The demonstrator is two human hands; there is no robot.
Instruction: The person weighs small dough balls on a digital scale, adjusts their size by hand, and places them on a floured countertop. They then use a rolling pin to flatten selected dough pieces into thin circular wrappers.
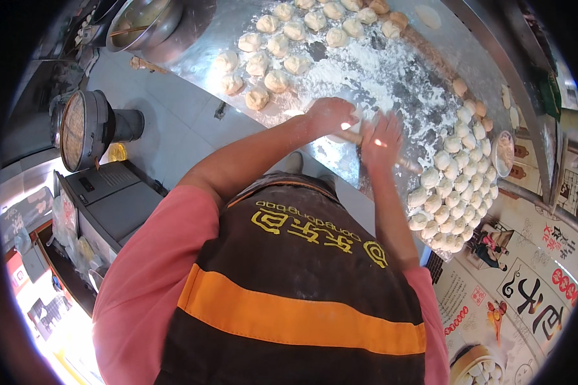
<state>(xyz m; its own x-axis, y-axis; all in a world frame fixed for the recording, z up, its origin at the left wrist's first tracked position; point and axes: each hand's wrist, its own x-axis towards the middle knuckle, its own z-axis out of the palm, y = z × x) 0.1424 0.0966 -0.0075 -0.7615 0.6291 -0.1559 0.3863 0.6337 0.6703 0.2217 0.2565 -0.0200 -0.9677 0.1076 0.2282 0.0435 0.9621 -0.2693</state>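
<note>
My left hand (331, 117) is curled, its fingers on the edge of a pale, flattened piece of dough (359, 118) at the near side of a floured metal worktop. Beside it on the right, my right hand (381, 139) lies with its fingers stretched out, its palm over a wooden rolling pin (407, 165). The pin slants from under the left hand to the lower right. Part of the dough is hidden by the hands. Loose flour (390, 72) covers the worktop beyond them. Rounded dough lumps (277, 81) lie spaced out at the upper left.
Many small dough pieces (450, 187) sit packed together on the right, beside a small bowl (503, 154). A large metal bowl (166, 24) holding chopsticks (129, 32) stands at the upper left. A round steamer (84, 130) and a grey appliance (111, 197) are left of me.
</note>
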